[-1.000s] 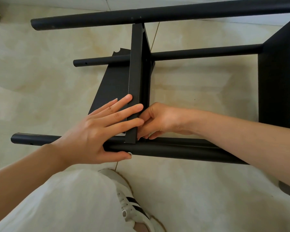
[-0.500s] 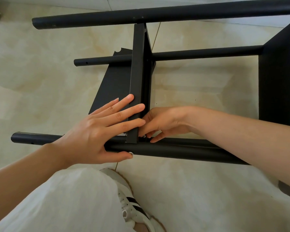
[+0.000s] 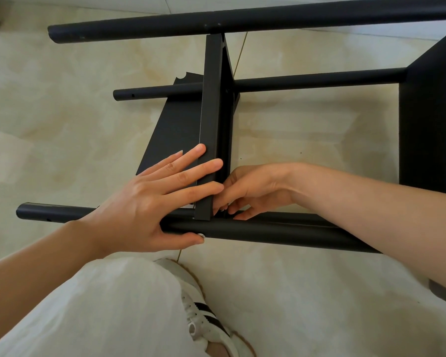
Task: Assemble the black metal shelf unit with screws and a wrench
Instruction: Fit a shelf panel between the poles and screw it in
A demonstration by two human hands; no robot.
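Underfoot, glossy marble-look floor (image 3: 62,112) carries the matte black shelf frame (image 3: 242,19) of round tubes. Left hand (image 3: 150,204) presses flat, fingers straight, on its flat panel (image 3: 211,99); right hand (image 3: 255,191) pinches a small silvery fastener (image 3: 223,210) at the near tube (image 3: 281,233).

1. the black metal shelf unit (image 3: 268,228) lies on its side on the floor, round poles running across.
2. a black shelf panel (image 3: 211,119) stands on edge between the near and far poles.
3. a screw (image 3: 224,209) shows at the near joint, mostly hidden.
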